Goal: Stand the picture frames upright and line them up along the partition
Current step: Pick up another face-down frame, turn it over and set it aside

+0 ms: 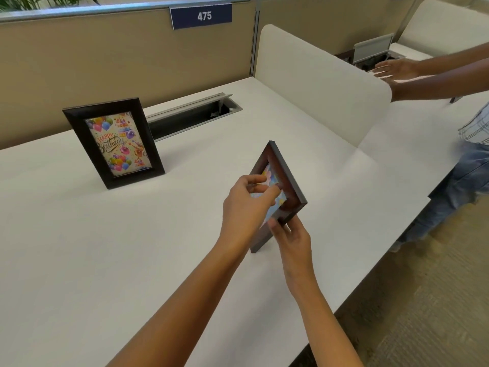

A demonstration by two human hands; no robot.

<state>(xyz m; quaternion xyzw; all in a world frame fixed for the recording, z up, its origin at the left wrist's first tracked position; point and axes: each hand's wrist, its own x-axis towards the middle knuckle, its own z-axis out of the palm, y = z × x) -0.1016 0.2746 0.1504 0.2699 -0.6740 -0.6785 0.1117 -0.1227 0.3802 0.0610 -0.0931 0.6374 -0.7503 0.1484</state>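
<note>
A dark picture frame [114, 142] with a "Happy Birthday" balloon print stands upright on the white desk [79, 247], a short way in front of the tan back partition [92, 64]. A second dark frame [287, 178] is held tilted above the middle of the desk, seen edge-on, its lower corner near the surface. My left hand [246, 205] grips its near side, fingers across the colourful picture. My right hand [291, 239] holds its lower edge from below.
An open cable tray [193, 117] is sunk into the desk behind the standing frame. A white side divider [322, 83] rises at the right. Another person's arms and hands [397, 70] reach over the neighbouring desk. Carpet lies beyond the desk's right edge.
</note>
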